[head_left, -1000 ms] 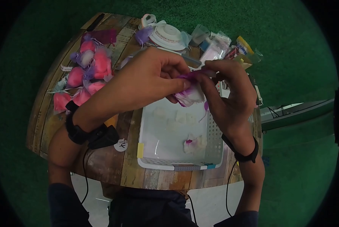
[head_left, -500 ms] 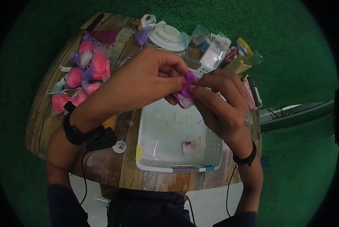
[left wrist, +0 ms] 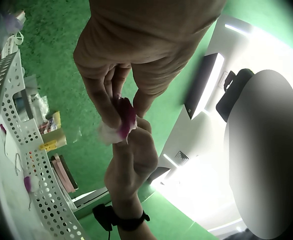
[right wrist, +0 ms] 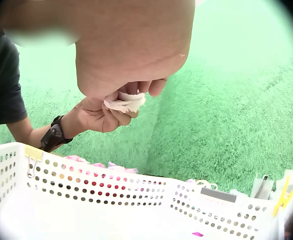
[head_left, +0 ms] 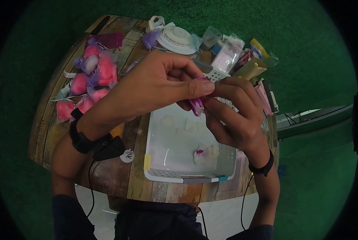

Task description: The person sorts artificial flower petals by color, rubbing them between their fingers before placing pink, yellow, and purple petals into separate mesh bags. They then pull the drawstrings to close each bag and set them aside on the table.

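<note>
Above the white basket (head_left: 163, 177), my left hand (head_left: 159, 82) pinches a small bunch of purple-and-white petals (head_left: 195, 106) between thumb and fingers. My right hand (head_left: 239, 114) meets it from the other side, its thumb and fingers curled at the bunch. In the left wrist view the petals (left wrist: 126, 117) show a purple fold over a white ruffled edge, between both hands. The right wrist view shows their white side (right wrist: 126, 104). A loose white petal with a purple spot (head_left: 200, 155) and several pale petals (head_left: 194, 126) lie on the basket's bottom.
Mesh pouches with pink contents (head_left: 107, 70) are heaped on the left of the wooden table (head_left: 119, 176). A white ribbon roll (head_left: 177, 40) lies at the back, and plastic packets (head_left: 227, 60) at the back right. A yellow clip (right wrist: 285, 196) grips the basket's rim.
My right hand's fingers have turned and come in close to the left thumb. The purple piece between the hands has been folded in, and the bunch now looks narrower.
</note>
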Demonstrator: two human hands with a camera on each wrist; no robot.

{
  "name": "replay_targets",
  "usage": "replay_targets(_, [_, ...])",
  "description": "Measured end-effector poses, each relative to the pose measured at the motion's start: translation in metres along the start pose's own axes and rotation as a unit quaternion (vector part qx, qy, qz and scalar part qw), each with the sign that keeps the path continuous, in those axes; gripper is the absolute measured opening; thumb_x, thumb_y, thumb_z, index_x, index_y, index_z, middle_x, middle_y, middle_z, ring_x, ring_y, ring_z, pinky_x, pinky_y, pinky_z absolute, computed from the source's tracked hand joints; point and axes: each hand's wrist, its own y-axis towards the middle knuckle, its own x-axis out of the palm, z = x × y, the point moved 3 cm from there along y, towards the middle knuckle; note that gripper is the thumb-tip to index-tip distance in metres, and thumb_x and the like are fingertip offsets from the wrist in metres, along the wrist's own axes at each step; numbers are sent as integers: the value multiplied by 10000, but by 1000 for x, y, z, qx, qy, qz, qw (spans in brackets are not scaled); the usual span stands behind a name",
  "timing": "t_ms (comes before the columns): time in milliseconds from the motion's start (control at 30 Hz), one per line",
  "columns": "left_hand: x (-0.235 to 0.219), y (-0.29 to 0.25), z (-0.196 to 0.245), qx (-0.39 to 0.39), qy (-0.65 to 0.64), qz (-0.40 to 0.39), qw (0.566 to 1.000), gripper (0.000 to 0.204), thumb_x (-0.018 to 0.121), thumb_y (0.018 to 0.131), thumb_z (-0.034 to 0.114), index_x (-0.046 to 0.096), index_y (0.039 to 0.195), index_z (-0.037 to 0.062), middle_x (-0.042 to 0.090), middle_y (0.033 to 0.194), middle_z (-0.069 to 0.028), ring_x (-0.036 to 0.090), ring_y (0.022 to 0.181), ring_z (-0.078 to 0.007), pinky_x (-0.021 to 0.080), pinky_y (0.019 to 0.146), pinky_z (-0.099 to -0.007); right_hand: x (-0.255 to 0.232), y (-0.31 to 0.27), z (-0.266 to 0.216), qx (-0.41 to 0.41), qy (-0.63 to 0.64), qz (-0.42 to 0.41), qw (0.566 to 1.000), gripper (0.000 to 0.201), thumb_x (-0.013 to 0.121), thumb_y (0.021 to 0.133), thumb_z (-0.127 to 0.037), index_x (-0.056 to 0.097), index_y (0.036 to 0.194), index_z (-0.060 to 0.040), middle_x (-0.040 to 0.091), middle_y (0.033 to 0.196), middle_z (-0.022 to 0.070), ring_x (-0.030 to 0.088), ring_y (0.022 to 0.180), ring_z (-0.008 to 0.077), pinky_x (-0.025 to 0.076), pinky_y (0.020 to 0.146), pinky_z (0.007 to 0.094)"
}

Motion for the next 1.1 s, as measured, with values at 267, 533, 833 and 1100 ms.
replay_targets(267, [-8,2,-5,38,20,26,999,224,696,906,90,640,1070,-51,692,916,-73,665,808,-97,553,709,-229,-4,8,8,21,63,47,997,203,664,697,16,677,895,-26,650,905,109,624,822,285,510,694,341])
replay_targets(533, [-19,3,-3,76,39,78,993,235,685,911,86,646,1098,-52,710,957,-84,671,860,-102,544,772,-229,52,-36,84,445,78,-391,802,269,648,831,-214,685,1013,-19,689,970,150,667,883,309,528,782,376])
replay_targets(833, [-23,4,4,88,56,93,990,231,686,910,86,651,1098,-44,710,964,-85,670,878,-104,544,791,-232,89,-79,96,326,34,-556,764,283,633,793,-248,699,950,-21,682,1023,212,647,995,388,508,882,442])
replay_targets(1100, [-20,4,3,92,60,85,990,232,680,911,87,651,1091,-57,708,945,-92,675,863,-111,551,775,-238,135,-103,128,318,14,-377,870,278,662,784,-263,706,937,-35,691,995,198,662,964,375,533,835,435])
